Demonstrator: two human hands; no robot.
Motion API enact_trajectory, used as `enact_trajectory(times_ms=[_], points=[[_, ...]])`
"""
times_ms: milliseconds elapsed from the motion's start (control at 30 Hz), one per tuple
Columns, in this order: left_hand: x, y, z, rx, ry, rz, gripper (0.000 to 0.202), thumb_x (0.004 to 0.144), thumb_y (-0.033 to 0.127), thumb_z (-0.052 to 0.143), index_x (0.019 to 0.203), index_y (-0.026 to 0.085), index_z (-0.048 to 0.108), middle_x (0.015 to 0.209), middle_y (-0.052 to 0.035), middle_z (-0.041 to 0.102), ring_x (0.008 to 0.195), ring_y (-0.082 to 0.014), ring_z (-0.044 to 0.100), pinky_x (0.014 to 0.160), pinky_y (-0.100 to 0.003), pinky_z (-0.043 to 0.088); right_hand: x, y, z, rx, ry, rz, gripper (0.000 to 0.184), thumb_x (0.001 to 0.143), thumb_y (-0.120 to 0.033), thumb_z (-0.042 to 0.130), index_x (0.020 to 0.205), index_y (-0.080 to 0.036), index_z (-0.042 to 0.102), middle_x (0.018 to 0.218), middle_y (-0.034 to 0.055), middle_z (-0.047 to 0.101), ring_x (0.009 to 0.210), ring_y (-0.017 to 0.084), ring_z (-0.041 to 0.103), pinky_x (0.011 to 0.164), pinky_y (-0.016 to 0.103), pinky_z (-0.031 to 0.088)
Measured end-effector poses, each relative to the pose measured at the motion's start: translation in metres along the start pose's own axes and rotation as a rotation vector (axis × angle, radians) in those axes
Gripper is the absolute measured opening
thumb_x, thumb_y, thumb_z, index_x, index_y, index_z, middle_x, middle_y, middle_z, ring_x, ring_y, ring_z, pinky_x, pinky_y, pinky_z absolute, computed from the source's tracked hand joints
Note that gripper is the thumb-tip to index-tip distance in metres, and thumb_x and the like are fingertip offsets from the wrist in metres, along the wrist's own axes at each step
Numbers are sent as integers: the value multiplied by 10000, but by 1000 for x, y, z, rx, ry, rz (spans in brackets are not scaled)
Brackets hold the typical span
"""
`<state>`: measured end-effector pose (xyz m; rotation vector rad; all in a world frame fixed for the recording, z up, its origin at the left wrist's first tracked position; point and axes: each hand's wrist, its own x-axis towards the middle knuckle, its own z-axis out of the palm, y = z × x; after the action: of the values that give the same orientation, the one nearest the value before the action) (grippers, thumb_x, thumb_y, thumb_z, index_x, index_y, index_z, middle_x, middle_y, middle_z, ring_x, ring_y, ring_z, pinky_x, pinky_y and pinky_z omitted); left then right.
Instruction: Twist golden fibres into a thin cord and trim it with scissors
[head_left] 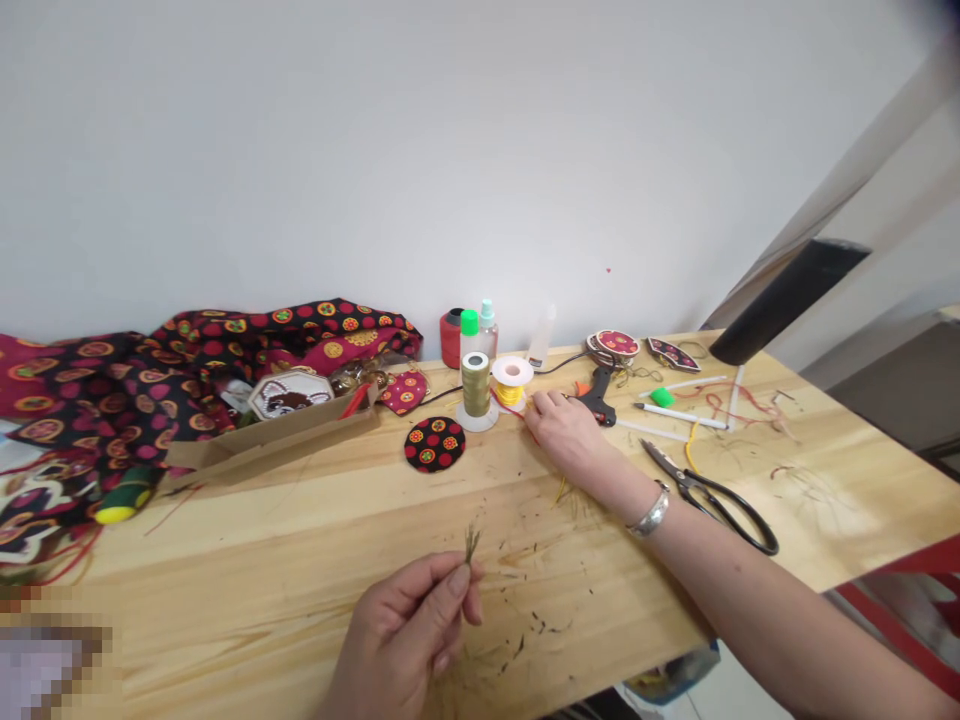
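Note:
My left hand (416, 625) is closed in a pinch near the front of the table, holding a small tuft of olive-brown threads (472, 541) whose loose ends point up. Farther back, my right hand (564, 428) reaches in beside a spool of yellow cord (511, 385). Its fingers are curled down, and whatever lies under them is hidden. A red cord (517, 410) runs by these fingers. Just right of them lies a black glue gun (600, 395). An olive thread spool (475, 388) stands left of the yellow one, with a round patterned fabric piece (435, 444) before it.
Black-handled scissors (709, 492) lie right of my right forearm. Beyond are a white pen (679, 414) and white glue sticks (652, 430). Patterned cloth (187, 350) and a cardboard tray (277, 440) fill the left. Bottles (487, 325) stand by the wall. Thread scraps (536, 625) litter the wooden table (300, 570).

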<state>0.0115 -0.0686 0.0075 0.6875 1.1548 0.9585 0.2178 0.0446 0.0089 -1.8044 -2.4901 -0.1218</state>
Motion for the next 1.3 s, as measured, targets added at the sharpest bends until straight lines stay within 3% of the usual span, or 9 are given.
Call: enact_trajectory(times_ms=[167,267,333,467,533,733,967,1133,1300], points=[[2,0,-3,-27,-12,-21,195,620,333,767,691,157,726,568,-27,607,425,-50,344,398,-184,261,-4,2,-8,174,22,78,204,831,-46,448,821,-112,641,916,153,597,849,231,528,700,329,392],[3,1,-3,-44,16,-12,204,637,338,757,698,147,717,602,-24,609,412,-29,304,390,-175,235,-13,-1,-18,349,32,120,185,869,-144,449,802,-143,622,847,79,608,747,159,541,651,276,414],[4,2,-3,-50,38,-5,200,661,332,743,727,145,719,576,-6,580,415,-24,276,392,-168,221,-23,-8,-24,703,-32,168,163,862,-229,483,787,-151,605,708,20,586,598,112,502,544,237,393],[5,4,-3,-50,2,-15,215,704,326,717,816,143,723,454,61,424,418,-39,244,388,-165,217,-42,-33,-24,1800,-212,375,226,715,-332,664,663,-141,555,535,-45,489,429,48,337,419,204,221],[5,4,-1,-64,-36,-39,194,722,327,704,778,142,711,454,63,418,414,-38,230,382,-162,201,-50,-47,-19,2038,-206,462,260,654,-330,726,638,-135,556,539,-39,510,427,37,342,417,199,179],[7,2,4,-184,-52,-128,148,680,264,743,727,143,672,462,70,426,399,-24,197,369,-143,167,-62,-75,-1,2179,-137,556,253,648,-315,745,613,-128,579,554,-16,556,440,41,387,412,193,169],[20,12,2,-354,-59,-22,93,703,188,722,767,125,699,843,-26,623,422,14,242,369,-124,217,-56,-81,2,2190,-197,562,224,630,-279,761,644,-116,608,508,-41,507,434,32,363,403,176,159],[23,15,-1,-326,-29,62,113,663,184,753,728,102,714,717,-29,608,482,-26,355,412,-143,306,-37,-82,6,2240,-292,503,194,647,-246,751,669,-108,617,596,-1,591,457,29,401,392,156,178],[30,25,-7,-332,22,155,121,639,180,769,723,110,719,767,-41,632,513,-35,386,432,-144,342,-8,-79,3,2305,-310,447,172,720,-248,697,804,-102,662,785,78,688,510,39,491,397,135,249]])
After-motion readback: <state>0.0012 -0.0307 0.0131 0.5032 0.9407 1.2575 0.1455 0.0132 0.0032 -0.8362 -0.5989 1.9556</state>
